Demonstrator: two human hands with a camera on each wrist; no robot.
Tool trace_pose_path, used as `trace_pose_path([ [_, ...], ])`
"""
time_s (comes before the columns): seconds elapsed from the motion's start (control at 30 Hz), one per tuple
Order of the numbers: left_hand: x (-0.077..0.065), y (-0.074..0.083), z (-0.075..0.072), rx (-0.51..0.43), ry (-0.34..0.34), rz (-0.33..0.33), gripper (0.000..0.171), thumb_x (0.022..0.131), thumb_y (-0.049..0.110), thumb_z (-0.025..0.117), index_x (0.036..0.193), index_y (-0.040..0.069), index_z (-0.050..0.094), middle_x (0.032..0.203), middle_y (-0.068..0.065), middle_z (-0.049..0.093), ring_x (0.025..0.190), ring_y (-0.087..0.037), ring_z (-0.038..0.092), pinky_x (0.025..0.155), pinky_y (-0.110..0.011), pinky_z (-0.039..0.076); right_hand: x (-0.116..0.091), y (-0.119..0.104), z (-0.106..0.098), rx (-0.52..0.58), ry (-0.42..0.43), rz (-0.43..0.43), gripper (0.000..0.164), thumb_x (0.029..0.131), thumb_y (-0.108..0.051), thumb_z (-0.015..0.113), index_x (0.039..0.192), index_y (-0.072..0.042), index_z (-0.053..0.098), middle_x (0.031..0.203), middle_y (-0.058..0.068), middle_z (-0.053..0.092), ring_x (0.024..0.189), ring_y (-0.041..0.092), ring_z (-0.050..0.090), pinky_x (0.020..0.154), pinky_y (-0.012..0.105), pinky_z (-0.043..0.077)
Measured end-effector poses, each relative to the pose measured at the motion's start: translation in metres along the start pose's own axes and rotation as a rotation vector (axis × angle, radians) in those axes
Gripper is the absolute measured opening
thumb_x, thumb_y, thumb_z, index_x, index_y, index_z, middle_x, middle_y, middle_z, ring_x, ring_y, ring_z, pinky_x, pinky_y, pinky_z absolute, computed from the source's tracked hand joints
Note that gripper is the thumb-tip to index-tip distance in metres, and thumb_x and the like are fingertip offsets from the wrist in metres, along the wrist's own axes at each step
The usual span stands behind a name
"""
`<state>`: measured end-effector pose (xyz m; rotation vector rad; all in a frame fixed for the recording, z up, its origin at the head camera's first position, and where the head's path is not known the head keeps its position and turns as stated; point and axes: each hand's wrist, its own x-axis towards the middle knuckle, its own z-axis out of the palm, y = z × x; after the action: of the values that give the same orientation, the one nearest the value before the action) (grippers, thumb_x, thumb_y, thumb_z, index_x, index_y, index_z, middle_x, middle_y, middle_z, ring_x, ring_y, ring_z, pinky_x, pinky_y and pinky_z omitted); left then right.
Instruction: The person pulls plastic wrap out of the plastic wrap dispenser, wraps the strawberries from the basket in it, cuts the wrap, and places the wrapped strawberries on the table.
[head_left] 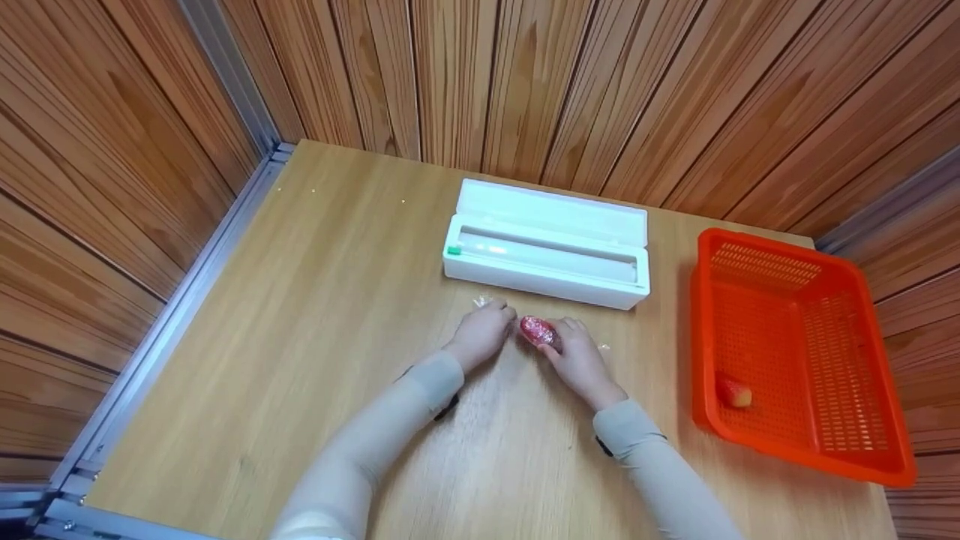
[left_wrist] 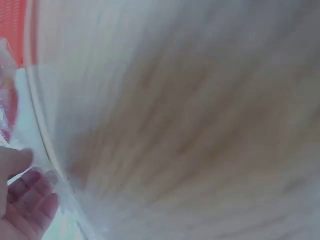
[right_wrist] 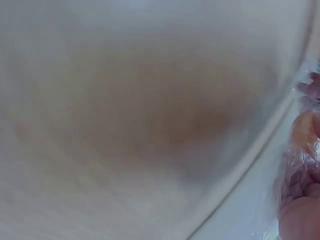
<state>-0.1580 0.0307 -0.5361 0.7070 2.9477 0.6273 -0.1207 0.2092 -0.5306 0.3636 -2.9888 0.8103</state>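
A red, shiny thing wrapped in clear plastic film [head_left: 539, 331] is in my right hand [head_left: 583, 364], thumb on its near side and fingers on the far side. In the right wrist view, the crinkled film [right_wrist: 292, 175] surrounds an orange-yellow part. Just left of it, my left hand [head_left: 480, 336] has curled fingers at the loose plastic film [head_left: 481, 301], a bit of which sticks out beyond them. In the left wrist view, film runs along the thumb and fingers [left_wrist: 37, 200] beside the red thing [left_wrist: 9, 107].
A white wrap box [head_left: 547, 281] with its lid up and a roll of film [head_left: 544, 253] inside stands behind my hands. On the right is an orange-red basket [head_left: 765, 442] holding a red and yellow piece [head_left: 735, 393]. Wooden panels [head_left: 517, 82] border the table.
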Motion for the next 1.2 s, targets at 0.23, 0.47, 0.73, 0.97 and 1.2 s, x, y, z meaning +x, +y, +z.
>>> trace_pose_path([
  [0.23,-0.001,0.014,-0.005,-0.398,0.105,-0.124,0.012,0.084,0.008,0.051,0.094,0.012,0.058,0.094,-0.001,0.059,0.090,-0.014,0.056,0.083,-0.026,0.046,-0.006,-0.017,-0.018,0.163,0.060,-0.001,0.040,0.079,-0.020,0.062,0.115,-0.006,0.052,0.109,0.007,0.055,0.105,0.021,0.048,0.093,0.038,0.041],
  [0.47,-0.004,0.028,-0.004,-0.931,0.130,-0.251,0.021,0.079,-0.009,0.048,0.093,0.007,0.051,0.096,-0.005,0.058,0.086,-0.015,0.057,0.076,-0.028,0.051,-0.010,-0.026,-0.024,0.228,0.049,0.023,0.040,0.082,-0.022,0.060,0.119,-0.008,0.050,0.112,0.005,0.052,0.107,0.020,0.047,0.094,0.038,0.041],
  [0.73,-0.008,0.036,-0.005,-1.243,0.101,-0.271,0.029,0.080,-0.011,0.045,0.104,0.005,0.048,0.103,-0.011,0.052,0.085,-0.016,0.059,0.074,-0.025,0.052,-0.014,-0.029,-0.026,0.302,0.025,0.101,0.046,0.083,-0.025,0.057,0.123,-0.007,0.043,0.117,0.005,0.048,0.113,0.020,0.045,0.100,0.039,0.036],
  [0.97,-0.016,0.036,-0.017,-1.450,0.037,-0.317,0.025,0.088,0.016,0.048,0.108,0.002,0.049,0.104,-0.008,0.054,0.092,-0.014,0.058,0.088,-0.035,0.047,-0.016,-0.027,-0.027,0.178,0.179,-0.015,0.040,0.080,-0.015,0.062,0.116,-0.007,0.048,0.111,0.008,0.056,0.106,0.023,0.050,0.094,0.041,0.039],
  [1.2,-0.018,0.043,-0.024,-1.507,0.120,-0.300,0.024,0.085,0.015,0.055,0.104,0.002,0.049,0.098,-0.003,0.055,0.091,-0.010,0.057,0.085,-0.027,0.049,-0.021,-0.031,-0.022,0.217,0.333,-0.121,0.046,0.079,-0.013,0.063,0.122,-0.011,0.047,0.122,0.005,0.051,0.116,0.022,0.044,0.099,0.038,0.037],
])
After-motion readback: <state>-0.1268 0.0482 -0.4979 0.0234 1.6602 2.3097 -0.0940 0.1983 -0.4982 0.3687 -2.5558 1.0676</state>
